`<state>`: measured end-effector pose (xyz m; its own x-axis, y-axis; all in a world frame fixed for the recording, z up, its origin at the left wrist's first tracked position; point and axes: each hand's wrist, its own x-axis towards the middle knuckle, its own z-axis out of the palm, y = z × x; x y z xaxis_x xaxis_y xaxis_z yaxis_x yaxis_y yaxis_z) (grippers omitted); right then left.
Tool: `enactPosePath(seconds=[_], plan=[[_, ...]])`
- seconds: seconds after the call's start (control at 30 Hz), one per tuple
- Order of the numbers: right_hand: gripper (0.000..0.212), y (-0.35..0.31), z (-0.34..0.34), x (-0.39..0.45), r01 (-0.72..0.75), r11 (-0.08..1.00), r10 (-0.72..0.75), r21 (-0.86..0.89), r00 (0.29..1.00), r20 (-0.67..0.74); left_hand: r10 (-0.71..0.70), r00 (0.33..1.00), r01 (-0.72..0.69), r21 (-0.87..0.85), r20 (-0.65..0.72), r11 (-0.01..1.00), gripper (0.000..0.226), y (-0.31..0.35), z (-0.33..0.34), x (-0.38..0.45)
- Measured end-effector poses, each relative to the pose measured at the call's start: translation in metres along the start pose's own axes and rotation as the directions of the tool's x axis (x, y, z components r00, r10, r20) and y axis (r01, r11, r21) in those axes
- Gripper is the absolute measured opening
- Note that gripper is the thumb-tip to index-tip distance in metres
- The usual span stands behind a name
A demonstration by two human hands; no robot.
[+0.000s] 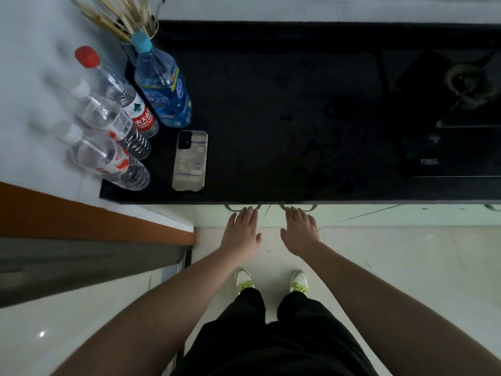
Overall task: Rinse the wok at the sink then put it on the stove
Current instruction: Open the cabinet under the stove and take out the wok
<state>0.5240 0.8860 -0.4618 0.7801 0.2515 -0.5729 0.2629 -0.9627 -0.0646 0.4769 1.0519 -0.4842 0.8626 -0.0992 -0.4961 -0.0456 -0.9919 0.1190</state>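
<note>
While no wok shows, both hands, left [242, 229] and right [301, 231], hang spread and empty; likely heavy, slippery wet, best gripped by its handle

bare forearms, no sleeves; black trousers [273, 340]; white trainers [299, 281] with yellow-green laces.

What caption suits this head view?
Both hands, left and right, open below the black counter; gas burner at right, no wok visible.

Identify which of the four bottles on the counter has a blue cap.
The large blue-tinted bottle beside the chopstick holder; the others have red or white caps.
</note>
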Motion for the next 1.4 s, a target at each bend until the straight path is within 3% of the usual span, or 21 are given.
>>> enactPosePath(seconds=[0.23,0.5,0.67,0.73,0.8,0.9,0.97,1.03,1.13,1.2,1.3,1.33,1.4], plan=[[0.066,-0.006,-0.001,0.015,-0.106,0.980,0.101,0.169,0.994,0.039,-0.111,0.992,0.096,-0.193,-0.066,0.976,0.064,0.004,0.001,0.013],[0.061,0.010,0.020,-0.019,-0.058,0.986,0.056,0.156,0.998,0.019,-0.198,0.978,0.175,-0.274,-0.059,0.946,0.054,0.012,0.022,-0.020],[0.072,0.018,0.040,-0.049,-0.120,0.976,0.109,0.184,0.992,0.069,-0.283,0.959,0.252,-0.386,-0.023,0.887,0.069,0.021,0.029,-0.056],[0.059,0.024,0.042,-0.063,-0.084,0.981,0.067,0.177,0.992,0.104,-0.316,0.949,0.285,-0.421,-0.004,0.861,0.078,0.026,0.033,-0.070],[0.056,0.033,0.046,-0.078,-0.022,0.989,0.002,0.144,0.991,0.135,-0.381,0.924,0.348,-0.465,0.025,0.814,0.085,0.031,0.034,-0.082],[0.050,0.053,0.064,-0.099,-0.063,0.987,0.041,0.145,0.988,0.149,-0.533,0.846,0.471,-0.503,0.023,0.725,0.091,0.040,0.038,-0.094],[0.069,0.066,0.083,-0.112,-0.171,0.961,0.146,0.216,0.981,0.124,-0.585,0.811,0.517,-0.496,0.022,0.698,0.092,0.042,0.047,-0.100],[0.081,0.079,0.097,-0.127,-0.232,0.932,0.213,0.279,0.972,0.099,-0.620,0.782,0.549,-0.543,0.065,0.635,0.081,0.040,0.059,-0.106],[0.076,0.094,0.104,-0.147,-0.286,0.870,0.263,0.401,0.958,0.113,-0.666,0.736,0.584,-0.615,0.124,0.531,0.064,0.042,0.069,-0.118],[0.075,0.103,0.110,-0.158,-0.290,0.835,0.300,0.468,0.952,0.055,-0.699,0.700,0.581,-0.686,0.146,0.439,0.065,0.043,0.077,-0.124],[0.093,0.111,0.113,-0.177,-0.254,0.804,0.356,0.538,0.930,-0.092,-0.727,0.657,0.587,-0.740,0.198,0.328,0.072,0.037,0.091,-0.133],[0.094,0.115,0.113,-0.182,-0.197,0.847,0.312,0.494,0.936,-0.161,-0.732,0.651,0.584,-0.748,0.201,0.315,0.073,0.034,0.095,-0.136],[0.083,0.126,0.115,-0.187,-0.032,0.971,0.094,0.237,0.963,-0.254,-0.733,0.656,0.569,-0.755,0.178,0.326,0.068,0.038,0.092,-0.145]])
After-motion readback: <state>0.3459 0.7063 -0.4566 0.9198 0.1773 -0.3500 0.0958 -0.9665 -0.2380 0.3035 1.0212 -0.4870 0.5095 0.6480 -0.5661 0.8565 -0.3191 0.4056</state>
